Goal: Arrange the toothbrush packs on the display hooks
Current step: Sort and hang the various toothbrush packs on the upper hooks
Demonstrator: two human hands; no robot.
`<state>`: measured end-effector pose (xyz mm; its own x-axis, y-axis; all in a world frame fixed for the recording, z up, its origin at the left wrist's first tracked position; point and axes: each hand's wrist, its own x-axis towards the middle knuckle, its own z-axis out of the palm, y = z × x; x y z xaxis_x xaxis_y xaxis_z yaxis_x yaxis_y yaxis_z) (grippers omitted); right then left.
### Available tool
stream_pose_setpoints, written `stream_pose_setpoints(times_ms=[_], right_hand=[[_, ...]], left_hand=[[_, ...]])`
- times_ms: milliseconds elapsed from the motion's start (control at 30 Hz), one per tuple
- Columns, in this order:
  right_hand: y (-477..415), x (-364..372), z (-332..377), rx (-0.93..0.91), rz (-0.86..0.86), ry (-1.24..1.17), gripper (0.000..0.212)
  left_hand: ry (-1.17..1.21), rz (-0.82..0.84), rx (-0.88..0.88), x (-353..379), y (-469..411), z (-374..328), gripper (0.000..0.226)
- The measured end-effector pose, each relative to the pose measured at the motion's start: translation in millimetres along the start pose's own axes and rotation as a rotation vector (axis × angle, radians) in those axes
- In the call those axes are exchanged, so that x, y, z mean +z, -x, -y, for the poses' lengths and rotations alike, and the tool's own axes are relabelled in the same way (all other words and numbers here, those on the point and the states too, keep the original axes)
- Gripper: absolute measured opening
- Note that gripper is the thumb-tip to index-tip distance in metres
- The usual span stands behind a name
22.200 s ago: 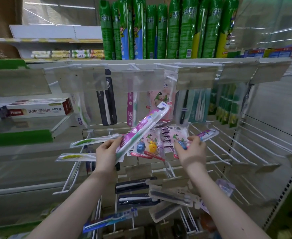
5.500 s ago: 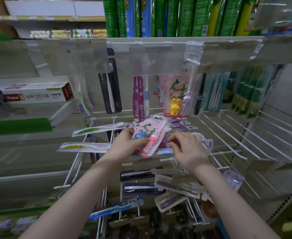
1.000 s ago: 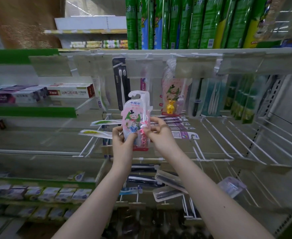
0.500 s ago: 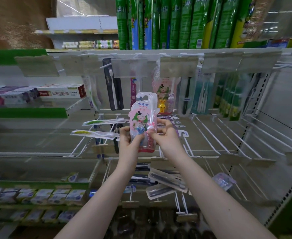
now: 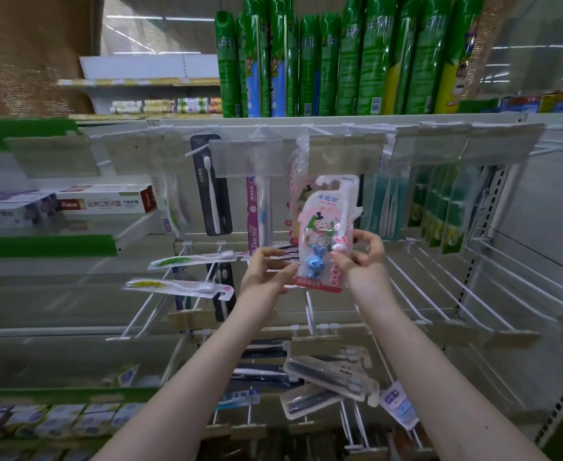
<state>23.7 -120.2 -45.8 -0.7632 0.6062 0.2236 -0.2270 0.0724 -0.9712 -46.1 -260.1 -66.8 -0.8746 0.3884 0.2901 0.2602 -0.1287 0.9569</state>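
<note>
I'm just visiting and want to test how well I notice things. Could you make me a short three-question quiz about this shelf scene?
1. True or false: both hands hold the pink children's toothbrush pack.
2. Which toy figure sits at the lower front of that pack? A) yellow duck B) blue rabbit C) red car
3. Fill in: the tall green cans stand on the shelf ______ the display hooks.

Key:
1. True. The left hand grips the pack's lower left edge, and the right hand pinches its right side.
2. B, the blue rabbit.
3. Above. The cans stand on the top shelf, over the row of display hooks.
</note>
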Motion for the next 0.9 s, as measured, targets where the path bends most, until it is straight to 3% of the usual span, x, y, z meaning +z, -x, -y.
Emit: stream_pose_setpoints(times_ms=[433,900], right_hand=[[-31.3,-1.6,23.3,-0.104,-0.112,-0.046,0.041],[-43.6,11.2,9.1,-0.166,-0.020,0.091,0.032]], left_hand=[[0.001,0.073,0.069,-9.1,-29.5,-9.1,0.017],[-0.043,0.081,0.075,-15.6,-36.9,-10.2,0.015]])
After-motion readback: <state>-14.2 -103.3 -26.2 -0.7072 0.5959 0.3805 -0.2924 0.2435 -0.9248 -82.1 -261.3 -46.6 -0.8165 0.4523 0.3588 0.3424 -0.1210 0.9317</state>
